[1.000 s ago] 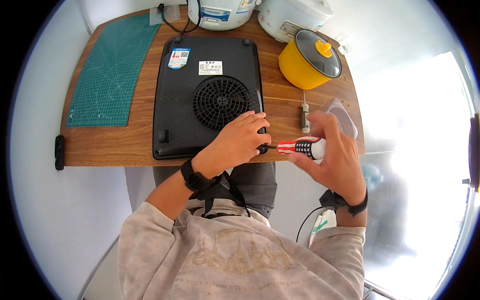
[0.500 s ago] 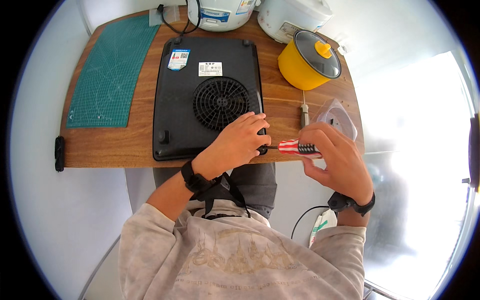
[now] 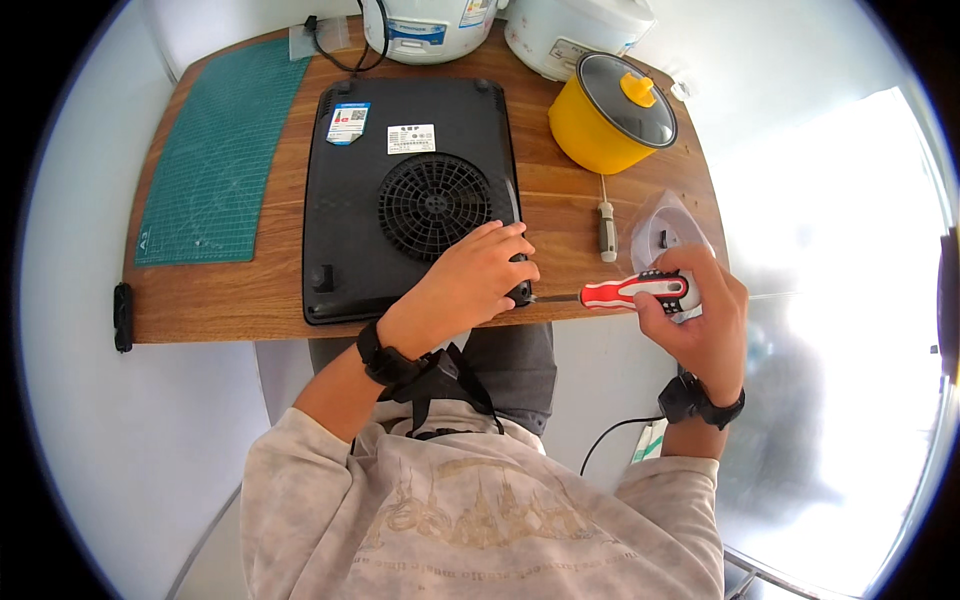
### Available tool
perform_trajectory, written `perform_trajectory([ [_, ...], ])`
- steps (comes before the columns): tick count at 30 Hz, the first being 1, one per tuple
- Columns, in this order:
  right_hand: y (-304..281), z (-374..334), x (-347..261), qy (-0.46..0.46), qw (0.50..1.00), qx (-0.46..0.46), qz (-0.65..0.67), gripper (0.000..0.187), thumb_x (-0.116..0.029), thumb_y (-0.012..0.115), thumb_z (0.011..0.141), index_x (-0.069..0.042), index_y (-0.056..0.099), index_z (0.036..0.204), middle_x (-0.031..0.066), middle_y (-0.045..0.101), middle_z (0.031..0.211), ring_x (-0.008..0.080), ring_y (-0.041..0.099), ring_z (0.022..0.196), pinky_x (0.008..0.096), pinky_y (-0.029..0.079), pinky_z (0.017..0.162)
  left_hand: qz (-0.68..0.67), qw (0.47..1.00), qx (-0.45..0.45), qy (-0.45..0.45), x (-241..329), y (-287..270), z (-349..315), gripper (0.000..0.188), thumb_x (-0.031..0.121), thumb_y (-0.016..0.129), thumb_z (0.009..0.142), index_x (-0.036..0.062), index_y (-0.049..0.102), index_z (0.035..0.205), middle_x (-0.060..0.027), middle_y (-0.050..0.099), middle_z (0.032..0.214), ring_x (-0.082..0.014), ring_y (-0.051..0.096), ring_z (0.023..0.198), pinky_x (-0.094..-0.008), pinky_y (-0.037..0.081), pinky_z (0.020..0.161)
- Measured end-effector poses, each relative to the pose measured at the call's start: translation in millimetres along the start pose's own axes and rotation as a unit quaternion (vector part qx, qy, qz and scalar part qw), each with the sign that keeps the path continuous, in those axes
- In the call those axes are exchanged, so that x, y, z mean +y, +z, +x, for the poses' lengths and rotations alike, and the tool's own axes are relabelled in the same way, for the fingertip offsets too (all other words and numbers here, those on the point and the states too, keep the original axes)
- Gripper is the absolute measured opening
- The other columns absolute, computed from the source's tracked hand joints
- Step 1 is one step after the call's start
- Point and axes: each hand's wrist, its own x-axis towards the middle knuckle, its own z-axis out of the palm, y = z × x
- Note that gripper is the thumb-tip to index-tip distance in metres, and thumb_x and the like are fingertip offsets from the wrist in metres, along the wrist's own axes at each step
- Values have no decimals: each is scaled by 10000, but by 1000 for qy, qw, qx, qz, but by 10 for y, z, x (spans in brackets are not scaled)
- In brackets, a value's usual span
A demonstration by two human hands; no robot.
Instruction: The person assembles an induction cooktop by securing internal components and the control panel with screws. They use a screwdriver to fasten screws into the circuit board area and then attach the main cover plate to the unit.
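Note:
A black induction cooker (image 3: 350,220) lies upside down on the table, its round fan grille (image 3: 435,205) and feet facing up. My left hand (image 3: 470,270) bears on its near right corner, fingers bent over the right edge, gripping it. In my right hand (image 3: 705,320) is a red and white screwdriver (image 3: 635,292), closed between thumb and fingers. The shaft lies nearly level and points left, its tip at that same corner beside my left fingers. Whether the tip sits in a screw is too small to tell.
A second screwdriver with a grey handle (image 3: 607,232) lies right of the cooker, near a clear plastic tray (image 3: 650,230). Behind it stands a yellow pot with a glass lid (image 3: 590,130). Two white rice cookers (image 3: 430,40) stand at the back. A green cutting mat (image 3: 215,160) covers the left.
My right hand has turned, so the handle now shows its red and white side. The screwdriver has shifted slightly right. My left fingertips have drawn away from the shaft.

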Motion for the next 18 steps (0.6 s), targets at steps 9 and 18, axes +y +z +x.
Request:
perform_trajectory([
  [9,42,13,128,18,1000,13,16,254,-87,786,764,-41,626,957,91,665,815,206,640,692,296,527,646,-4,1000,-4,-1,2,-4,12,421,193,829,788,114,668,1170,-105,591,1361,-317,453,1408,-465,329,1210],
  [18,77,-23,195,14,998,48,42,256,-79,784,763,-32,621,955,93,678,820,180,644,690,283,531,656,-74,997,6,-26,13,-14,32,351,228,777,865,104,680,1179,-72,658,1293,-281,516,1353,-464,317,1208],
])
